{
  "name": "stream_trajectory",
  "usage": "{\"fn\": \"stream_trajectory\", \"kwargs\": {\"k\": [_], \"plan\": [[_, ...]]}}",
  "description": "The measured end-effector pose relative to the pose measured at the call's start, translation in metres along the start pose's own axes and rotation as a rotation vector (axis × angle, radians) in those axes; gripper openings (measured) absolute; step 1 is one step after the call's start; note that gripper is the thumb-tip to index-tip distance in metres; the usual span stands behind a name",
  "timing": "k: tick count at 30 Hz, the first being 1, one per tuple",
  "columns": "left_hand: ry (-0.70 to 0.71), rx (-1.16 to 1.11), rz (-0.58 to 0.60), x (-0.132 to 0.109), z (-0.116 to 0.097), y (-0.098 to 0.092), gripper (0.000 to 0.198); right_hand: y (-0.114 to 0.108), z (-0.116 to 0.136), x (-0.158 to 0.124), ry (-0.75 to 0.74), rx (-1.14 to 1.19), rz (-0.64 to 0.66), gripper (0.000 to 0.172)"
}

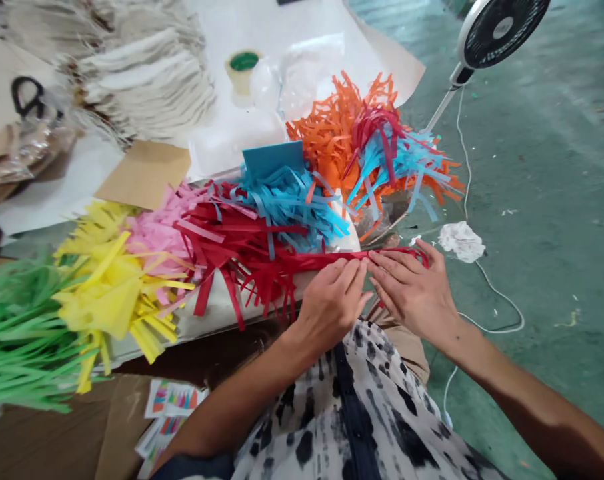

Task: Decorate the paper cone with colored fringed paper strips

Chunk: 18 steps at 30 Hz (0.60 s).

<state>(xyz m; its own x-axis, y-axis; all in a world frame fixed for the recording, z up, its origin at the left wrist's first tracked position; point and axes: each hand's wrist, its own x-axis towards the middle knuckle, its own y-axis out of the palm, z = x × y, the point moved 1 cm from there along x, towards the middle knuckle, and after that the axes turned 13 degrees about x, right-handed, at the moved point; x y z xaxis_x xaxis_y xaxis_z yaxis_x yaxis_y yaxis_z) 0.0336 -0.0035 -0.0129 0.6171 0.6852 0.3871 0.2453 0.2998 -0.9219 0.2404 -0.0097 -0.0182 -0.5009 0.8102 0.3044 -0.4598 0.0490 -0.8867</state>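
A dark red tissue-paper tassel [242,250] lies along the front edge of the table, its cut fringe spread to the left and its narrow twisted middle running right. My left hand [331,297] has its fingers bent and pressed together over that twisted part. Beside it, my right hand [415,287] grips the same strip nearer its right end, which shows as a loop between thumb and fingers. The fingertips of both hands almost meet, and the thumbs are partly out of sight. Blue tassels [292,207] lie just behind the red fringe, with a blue card [275,158] on them.
Pink [162,223], yellow [112,293] and green tassels [22,333] lie leftward. Orange tassels [332,130] lie at the table's right end. Behind are a tape roll [243,70], stacked off-white bundles [142,80] and scissors [28,97]. A fan [502,28] stands right, its cord on the floor.
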Motion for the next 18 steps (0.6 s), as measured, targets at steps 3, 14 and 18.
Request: {"fn": "stream_trajectory", "kwargs": {"k": [3,14,18], "plan": [[-0.062,-0.007,0.03,-0.004,0.003,0.009,0.037,-0.006,-0.012,-0.01,-0.045,-0.028,-0.027,0.037],[-0.016,-0.011,0.168,0.022,0.032,0.007,0.019,-0.014,-0.003,0.011,-0.011,-0.054,-0.053,0.023],[0.018,0.023,0.138,0.024,0.038,0.011,0.02,-0.009,-0.009,0.019,0.035,-0.012,0.007,0.022]]}}
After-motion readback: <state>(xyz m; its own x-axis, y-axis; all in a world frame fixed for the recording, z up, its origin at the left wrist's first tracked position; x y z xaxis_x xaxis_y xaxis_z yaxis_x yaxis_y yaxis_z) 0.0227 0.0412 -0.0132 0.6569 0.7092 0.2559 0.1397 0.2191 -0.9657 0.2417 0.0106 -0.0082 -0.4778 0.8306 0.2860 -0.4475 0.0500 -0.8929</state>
